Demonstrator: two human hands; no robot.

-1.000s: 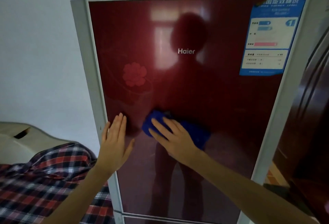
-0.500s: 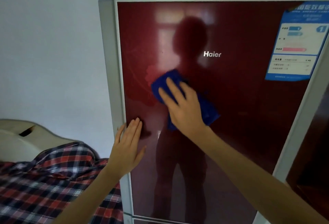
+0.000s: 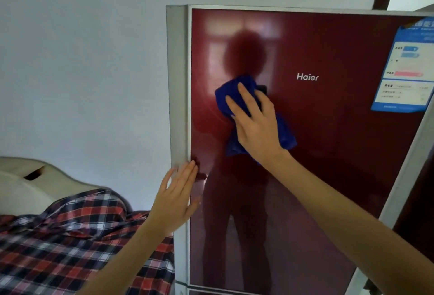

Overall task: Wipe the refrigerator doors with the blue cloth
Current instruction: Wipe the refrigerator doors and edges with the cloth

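Since the earlier frames the blue cloth (image 3: 237, 88) has been carried up the door, from the lower middle to just below and left of the Haier logo (image 3: 307, 77); the view has swung left with it. The left hand (image 3: 176, 203) has been shifted from the glass toward the grey door edge (image 3: 177, 88).

Current state:
- Right hand (image 3: 256, 125) is laid flat on the cloth, fingers (image 3: 244, 97) spread, pointing to about 11 o'clock. Cloth is pressed against the red upper door (image 3: 328, 154), not pinched; loose folds hang out at 5 o'clock from the palm.
- Left hand is open, fingers held together, tips at the seam between edge strip and glass. Contact looks likely but can't be confirmed.

Risks, as judged:
- With only flat-palm pressure, the cloth could slip out or bunch up if pressure is eased mid-stroke.
- The blue energy label (image 3: 404, 67) at 3 o'clock from the cloth could be lifted at a corner if caught by a sideways stroke.
- Bare fingertips on the glass would likely leave fresh prints.
- Door may swing if pushed hard; bracing by the left hand probably guards against that.

Surface: glossy dark-red glass, strongly reflective, a silhouette mirrored in it. A second door seam is seen at the bottom, so more remains.

Room: plain white wall (image 3: 82, 60) at 9 o'clock, plaid fabric (image 3: 70, 236) at 7 o'clock, dark wood at far right.
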